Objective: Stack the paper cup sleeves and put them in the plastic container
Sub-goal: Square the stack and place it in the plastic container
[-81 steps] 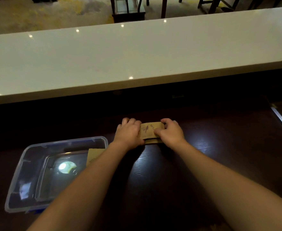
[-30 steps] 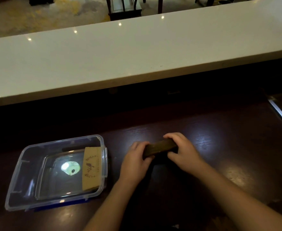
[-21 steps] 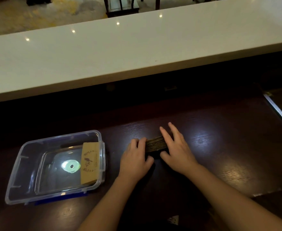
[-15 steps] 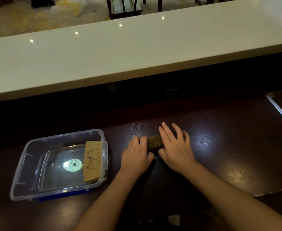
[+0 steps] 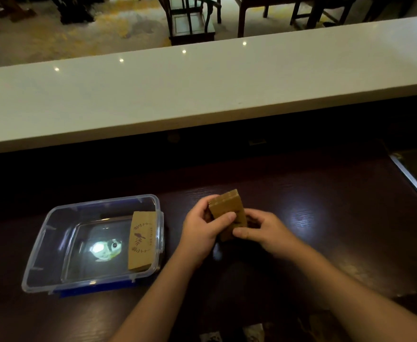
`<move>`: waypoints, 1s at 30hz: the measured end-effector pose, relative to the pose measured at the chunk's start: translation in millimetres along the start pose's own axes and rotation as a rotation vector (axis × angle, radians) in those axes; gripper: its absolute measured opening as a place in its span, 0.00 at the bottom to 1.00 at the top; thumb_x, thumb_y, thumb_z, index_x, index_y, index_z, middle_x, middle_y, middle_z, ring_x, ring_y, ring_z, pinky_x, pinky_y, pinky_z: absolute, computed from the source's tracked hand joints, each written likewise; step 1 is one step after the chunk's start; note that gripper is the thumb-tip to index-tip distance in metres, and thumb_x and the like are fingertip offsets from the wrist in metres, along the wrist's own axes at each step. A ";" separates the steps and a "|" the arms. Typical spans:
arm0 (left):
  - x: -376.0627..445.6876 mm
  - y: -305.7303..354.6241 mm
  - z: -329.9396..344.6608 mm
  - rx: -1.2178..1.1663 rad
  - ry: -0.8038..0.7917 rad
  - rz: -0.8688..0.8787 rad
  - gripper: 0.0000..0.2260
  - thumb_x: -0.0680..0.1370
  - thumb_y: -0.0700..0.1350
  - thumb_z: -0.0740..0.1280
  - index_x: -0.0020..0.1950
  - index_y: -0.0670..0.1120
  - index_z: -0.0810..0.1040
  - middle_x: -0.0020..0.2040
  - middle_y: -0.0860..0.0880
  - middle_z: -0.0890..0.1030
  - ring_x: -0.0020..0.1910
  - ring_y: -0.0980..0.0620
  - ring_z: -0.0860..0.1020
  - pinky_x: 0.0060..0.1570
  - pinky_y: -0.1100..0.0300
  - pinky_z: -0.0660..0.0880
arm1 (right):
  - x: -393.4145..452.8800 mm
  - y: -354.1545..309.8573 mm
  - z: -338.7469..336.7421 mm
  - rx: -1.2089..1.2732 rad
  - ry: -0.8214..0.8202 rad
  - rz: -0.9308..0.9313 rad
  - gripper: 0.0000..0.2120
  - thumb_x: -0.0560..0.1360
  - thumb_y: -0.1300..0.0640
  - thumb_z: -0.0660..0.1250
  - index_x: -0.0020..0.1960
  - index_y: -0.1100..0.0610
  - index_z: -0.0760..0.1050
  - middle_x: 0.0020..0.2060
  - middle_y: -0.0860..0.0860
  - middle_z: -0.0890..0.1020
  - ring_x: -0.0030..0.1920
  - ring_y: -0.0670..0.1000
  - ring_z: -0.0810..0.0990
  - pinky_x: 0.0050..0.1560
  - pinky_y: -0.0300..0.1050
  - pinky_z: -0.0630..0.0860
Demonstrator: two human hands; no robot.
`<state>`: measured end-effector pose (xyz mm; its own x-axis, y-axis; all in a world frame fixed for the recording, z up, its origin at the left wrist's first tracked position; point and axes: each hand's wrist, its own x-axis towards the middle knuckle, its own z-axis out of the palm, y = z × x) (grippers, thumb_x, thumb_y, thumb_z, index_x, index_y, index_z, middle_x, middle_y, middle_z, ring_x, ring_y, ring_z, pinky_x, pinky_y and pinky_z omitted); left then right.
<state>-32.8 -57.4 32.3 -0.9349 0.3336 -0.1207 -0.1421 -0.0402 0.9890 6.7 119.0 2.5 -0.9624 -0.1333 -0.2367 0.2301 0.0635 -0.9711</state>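
A thick stack of brown paper cup sleeves (image 5: pixel 227 208) is raised off the dark wooden counter, its long side pointing away from me. My left hand (image 5: pixel 202 230) grips its left side with the thumb across the top. My right hand (image 5: pixel 264 230) holds its near right end. To the left stands a clear plastic container (image 5: pixel 42 245), open at the top. Inside it, against the right wall, lies another stack of brown sleeves (image 5: pixel 142 240) with a printed bird on top.
A raised white countertop (image 5: pixel 202 87) runs across the far side. A metal sink edge (image 5: pixel 409 178) shows at the right. Dark chairs and tables stand on the floor beyond. A ceiling light reflects in the container's floor.
The stack lay flat on the counter under both hands, which squared its sides. Now both hands have lifted it and turned it lengthwise.
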 end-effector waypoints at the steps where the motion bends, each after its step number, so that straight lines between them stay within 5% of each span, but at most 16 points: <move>1: -3.4 -2.5 2.4 0.018 0.004 -0.009 0.16 0.69 0.35 0.74 0.52 0.51 0.78 0.42 0.55 0.85 0.44 0.59 0.82 0.44 0.65 0.77 | -2.2 2.7 4.6 -0.078 0.047 -0.011 0.20 0.68 0.59 0.75 0.58 0.45 0.80 0.52 0.47 0.86 0.54 0.47 0.83 0.53 0.39 0.78; 4: -12.4 -14.5 4.6 0.187 -0.012 0.022 0.16 0.70 0.37 0.74 0.54 0.49 0.77 0.47 0.51 0.83 0.47 0.59 0.81 0.48 0.65 0.76 | -10.9 0.0 12.8 -0.416 0.186 -0.135 0.36 0.67 0.51 0.71 0.69 0.32 0.61 0.65 0.32 0.70 0.63 0.33 0.72 0.60 0.28 0.69; 7: -18.2 -23.0 4.7 0.309 -0.007 0.075 0.16 0.71 0.41 0.74 0.57 0.50 0.76 0.50 0.51 0.82 0.49 0.57 0.80 0.51 0.64 0.76 | -17.8 -0.8 20.5 -0.729 0.261 -0.328 0.41 0.70 0.50 0.64 0.75 0.33 0.46 0.75 0.37 0.58 0.71 0.41 0.65 0.64 0.37 0.68; 10: -16.5 -26.0 3.2 0.381 -0.033 0.086 0.18 0.71 0.43 0.73 0.57 0.57 0.74 0.52 0.53 0.81 0.51 0.58 0.80 0.51 0.62 0.77 | -21.7 2.9 25.7 -0.904 0.265 -0.410 0.37 0.72 0.57 0.63 0.76 0.39 0.54 0.77 0.50 0.59 0.70 0.54 0.69 0.60 0.49 0.76; 15: -17.0 -31.4 -3.4 0.488 -0.063 0.067 0.18 0.71 0.50 0.72 0.57 0.65 0.70 0.53 0.57 0.79 0.51 0.63 0.78 0.50 0.64 0.76 | -20.4 -3.1 29.1 -0.938 0.239 -0.379 0.34 0.71 0.61 0.65 0.74 0.45 0.62 0.73 0.56 0.67 0.68 0.57 0.72 0.52 0.53 0.81; 21: -26.2 -43.2 -2.4 0.619 -0.040 0.112 0.17 0.71 0.53 0.71 0.58 0.56 0.73 0.50 0.57 0.79 0.49 0.61 0.78 0.48 0.63 0.75 | -30.5 -1.3 26.6 -0.907 0.212 -0.369 0.31 0.72 0.60 0.63 0.73 0.44 0.64 0.70 0.54 0.71 0.67 0.54 0.73 0.54 0.52 0.81; 26: -33.7 -43.0 7.8 0.296 0.175 0.000 0.12 0.68 0.48 0.76 0.48 0.56 0.77 0.42 0.55 0.84 0.43 0.58 0.81 0.42 0.64 0.76 | -36.1 -1.4 27.8 -0.682 0.204 -0.228 0.47 0.66 0.49 0.68 0.75 0.32 0.43 0.78 0.41 0.53 0.73 0.43 0.62 0.65 0.46 0.71; 30: -35.6 -32.7 20.7 -0.309 0.360 -0.194 0.15 0.63 0.47 0.78 0.47 0.54 0.82 0.46 0.49 0.86 0.47 0.50 0.84 0.41 0.63 0.79 | -33.2 -0.4 31.5 -0.798 0.197 -0.108 0.53 0.63 0.38 0.70 0.76 0.39 0.38 0.76 0.44 0.56 0.74 0.45 0.56 0.70 0.46 0.60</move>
<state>11.8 -48.4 5.9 -0.9270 0.0192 -0.3746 -0.3623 -0.3045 0.8809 43.1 92.2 9.8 -0.9981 -0.0079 -0.0617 0.0347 0.7529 -0.6572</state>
